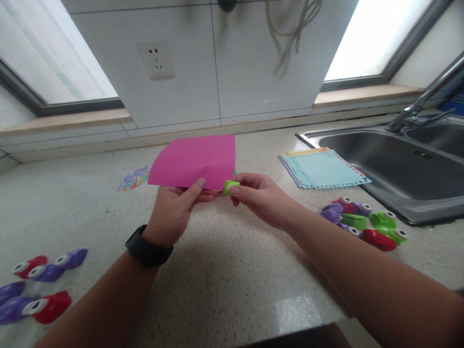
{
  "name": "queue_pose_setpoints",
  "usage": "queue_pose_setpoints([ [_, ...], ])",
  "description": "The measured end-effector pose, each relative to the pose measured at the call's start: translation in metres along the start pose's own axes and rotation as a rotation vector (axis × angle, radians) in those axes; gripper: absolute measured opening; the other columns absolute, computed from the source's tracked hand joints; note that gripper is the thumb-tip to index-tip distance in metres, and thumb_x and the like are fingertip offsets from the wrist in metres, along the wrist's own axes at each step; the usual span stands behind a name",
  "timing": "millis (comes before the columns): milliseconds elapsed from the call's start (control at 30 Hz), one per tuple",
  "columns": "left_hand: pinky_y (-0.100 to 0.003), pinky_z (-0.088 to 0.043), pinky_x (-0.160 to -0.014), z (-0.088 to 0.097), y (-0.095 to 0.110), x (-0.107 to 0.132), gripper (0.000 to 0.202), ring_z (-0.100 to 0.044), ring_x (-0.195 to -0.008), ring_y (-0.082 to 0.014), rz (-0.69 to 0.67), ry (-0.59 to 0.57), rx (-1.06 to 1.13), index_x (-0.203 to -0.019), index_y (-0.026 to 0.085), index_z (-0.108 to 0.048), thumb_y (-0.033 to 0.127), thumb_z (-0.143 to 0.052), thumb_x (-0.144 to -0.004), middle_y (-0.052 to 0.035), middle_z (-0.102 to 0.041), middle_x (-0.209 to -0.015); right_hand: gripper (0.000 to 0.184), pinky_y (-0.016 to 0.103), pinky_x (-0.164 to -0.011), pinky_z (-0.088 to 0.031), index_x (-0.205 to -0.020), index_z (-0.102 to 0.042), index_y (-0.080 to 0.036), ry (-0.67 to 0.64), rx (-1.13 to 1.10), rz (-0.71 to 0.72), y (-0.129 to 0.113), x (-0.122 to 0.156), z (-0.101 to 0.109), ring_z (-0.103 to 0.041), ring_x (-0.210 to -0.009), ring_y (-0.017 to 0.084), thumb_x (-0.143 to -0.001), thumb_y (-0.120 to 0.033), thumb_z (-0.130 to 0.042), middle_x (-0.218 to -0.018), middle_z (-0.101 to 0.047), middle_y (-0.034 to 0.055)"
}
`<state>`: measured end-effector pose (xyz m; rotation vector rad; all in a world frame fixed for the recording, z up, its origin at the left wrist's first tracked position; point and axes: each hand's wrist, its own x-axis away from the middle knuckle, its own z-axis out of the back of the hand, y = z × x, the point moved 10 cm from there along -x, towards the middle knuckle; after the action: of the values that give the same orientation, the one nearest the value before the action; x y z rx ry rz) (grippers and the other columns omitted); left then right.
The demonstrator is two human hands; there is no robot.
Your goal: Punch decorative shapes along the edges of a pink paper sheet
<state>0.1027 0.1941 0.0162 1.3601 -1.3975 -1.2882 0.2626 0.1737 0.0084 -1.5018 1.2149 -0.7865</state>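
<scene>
A bright pink sheet of paper [195, 159] is held above the counter, its near edge between the thumb and fingers of my left hand [177, 208]. My right hand [259, 195] grips a small green craft paper punch [229, 186] at the sheet's lower right corner. Whether the paper is inside the punch's slot I cannot tell. A bit of green shows behind the sheet's right edge, mostly hidden. Left of the sheet lies a scatter of small coloured paper cut-outs [135, 178].
A stack of sheets with hole-punched borders [322, 169] lies by the metal sink [377, 164]. Several red, purple and green punches [353, 222] sit on the right; more red and purple punches [54, 307] stand at the lower left. The tiled wall [181, 104] rises behind the speckled counter [232, 290].
</scene>
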Motion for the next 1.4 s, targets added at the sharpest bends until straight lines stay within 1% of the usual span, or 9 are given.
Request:
queue_pose_setpoints([
  [367,-0.021,-0.064,-0.065,-0.0034,0.0001,0.0005,0.018,-0.076,-0.067,-0.0152,-0.006,-0.025,-0.008,-0.083,0.015,-0.079,0.033,-0.08,-0.083,-0.005,-0.08,-0.077,0.025,0.027,-0.072,-0.049,-0.092,-0.075,-0.018,-0.008,-0.07,-0.016,-0.0002,0.0011,-0.0032,-0.059,-0.077,0.013,-0.075,-0.032,-0.087,-0.089,-0.068,0.0022],
  [567,-0.021,-0.064,-0.065,-0.0036,0.0026,-0.0003,0.02,-0.076,-0.073,-0.0164,-0.053,-0.038,-0.03,-0.091,0.015,-0.079,0.034,-0.08,-0.084,-0.0057,-0.081,-0.083,0.026,0.027,-0.071,-0.05,-0.094,-0.075,-0.018,-0.016,-0.076,-0.005,-0.0016,0.0003,-0.0051,-0.059,-0.078,0.013,-0.074,-0.031,-0.087,-0.091,-0.07,0.003],
  [833,-0.02,-0.064,-0.066,-0.0024,0.0021,-0.0007,0.017,-0.076,-0.069,-0.015,-0.054,-0.022,-0.031,-0.084,0.016,-0.079,0.033,-0.081,-0.083,-0.0038,-0.08,-0.077,0.025,0.027,-0.071,-0.049,-0.094,-0.077,-0.017,-0.021,-0.05,-0.007,-0.0018,0.0005,-0.0053,-0.059,-0.077,0.013,-0.076,-0.033,-0.085,-0.093,-0.072,0.0046],
  [1133,-0.019,-0.064,-0.067,-0.003,0.0012,-0.0007,0.017,-0.076,-0.069,-0.0139,-0.038,-0.017,0.004,-0.085,0.016,-0.078,0.032,-0.082,-0.082,-0.0029,-0.08,-0.078,0.026,0.03,-0.074,-0.048,-0.094,-0.077,-0.017,-0.007,-0.035,-0.014,-0.001,0.0005,-0.0038,-0.059,-0.076,0.013,-0.076,-0.034,-0.085,-0.093,-0.072,0.0047],
  [1267,-0.022,-0.064,-0.069,-0.0026,0.0005,-0.0003,0.019,-0.076,-0.071,-0.0149,-0.034,-0.011,-0.006,-0.087,0.015,-0.078,0.033,-0.081,-0.082,-0.0037,-0.08,-0.081,0.028,0.03,-0.074,-0.048,-0.094,-0.076,-0.017,0.002,-0.034,-0.017,0.0001,0.0002,-0.0027,-0.059,-0.077,0.014,-0.075,-0.035,-0.086,-0.093,-0.071,0.0049],
  [1400,-0.024,-0.065,-0.07,-0.0021,0.0007,-0.0002,0.02,-0.076,-0.071,-0.0167,-0.032,-0.009,-0.029,-0.085,0.015,-0.077,0.034,-0.081,-0.082,-0.0047,-0.08,-0.079,0.029,0.029,-0.073,-0.048,-0.095,-0.076,-0.017,0.0,-0.032,-0.024,0.0012,0.0,-0.0025,-0.059,-0.076,0.013,-0.075,-0.035,-0.086,-0.092,-0.071,0.0044],
])
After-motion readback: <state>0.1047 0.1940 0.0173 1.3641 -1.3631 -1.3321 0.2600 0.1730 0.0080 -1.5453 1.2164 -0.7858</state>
